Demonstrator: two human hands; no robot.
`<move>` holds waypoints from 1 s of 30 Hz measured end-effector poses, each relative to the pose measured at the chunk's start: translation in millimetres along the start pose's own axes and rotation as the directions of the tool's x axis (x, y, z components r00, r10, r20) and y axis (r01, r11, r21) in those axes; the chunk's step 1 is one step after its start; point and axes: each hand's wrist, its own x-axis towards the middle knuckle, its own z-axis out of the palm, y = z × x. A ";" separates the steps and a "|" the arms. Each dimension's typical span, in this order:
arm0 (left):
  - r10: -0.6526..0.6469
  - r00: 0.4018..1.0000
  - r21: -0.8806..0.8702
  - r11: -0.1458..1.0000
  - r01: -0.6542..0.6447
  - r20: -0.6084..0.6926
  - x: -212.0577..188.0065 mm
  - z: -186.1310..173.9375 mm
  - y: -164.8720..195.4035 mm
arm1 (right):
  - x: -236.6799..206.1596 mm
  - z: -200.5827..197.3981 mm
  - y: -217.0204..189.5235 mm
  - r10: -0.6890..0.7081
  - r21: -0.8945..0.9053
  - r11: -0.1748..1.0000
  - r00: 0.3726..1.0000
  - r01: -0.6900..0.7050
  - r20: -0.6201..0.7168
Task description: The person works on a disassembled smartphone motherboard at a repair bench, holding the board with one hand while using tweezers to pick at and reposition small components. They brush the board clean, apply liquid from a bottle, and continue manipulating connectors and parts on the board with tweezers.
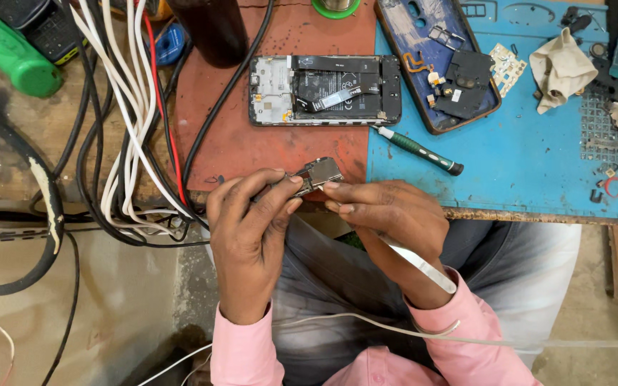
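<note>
Closest to the camera you've got pink sleeves point(459, 343) and grey trousers point(337, 286), with a thin white cable point(366, 322) running across the lap. Just above that, both hands meet at the bench edge. The left hand point(248, 229) is curled, thumb and fingertips pinching a small metal circuit board point(316, 174) by its near end. The right hand point(388, 214) is closed around a slim white tool point(423, 268) whose handle runs back along the wrist, and its fingertips touch the same board from the other side. So the board sits in the air between the two hands, right over the front edge of the table, tilted a bit.

Behind it is a red mat point(266, 136) with an opened phone point(323, 89) lying flat, insides up. Just right of that, on the blue mat point(531, 164), there's a green-handled screwdriver point(418, 150), a phone back cover point(430, 57) holding loose parts, and a crumpled cloth point(559, 68) further out.

Off to the left, a messy bundle of white, black and red wires point(134, 136) hangs over the bench, and a green bottle point(8, 53) lies in the far corner.
</note>
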 end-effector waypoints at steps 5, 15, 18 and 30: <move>-0.003 1.000 -0.020 1.000 0.003 -0.017 -0.5 0.5 -1.8 | 1.5 2.7 -2.3 0.041 0.013 0.999 0.999 -0.041 0.004; 0.008 1.000 0.000 1.000 -0.008 0.004 -1.6 -1.6 -3.4 | 0.4 6.9 -4.2 -0.024 -0.083 0.996 0.999 0.021 -0.034; 0.008 1.000 -0.003 1.000 -0.008 0.003 -2.6 -3.8 -3.4 | -0.4 9.8 -6.3 -0.069 -0.145 0.987 0.998 0.066 -0.014; 0.023 1.000 0.004 1.000 -0.023 0.003 -5.3 -6.5 -7.3 | 11.9 1.9 -35.7 0.052 -0.223 0.974 0.993 -0.028 0.105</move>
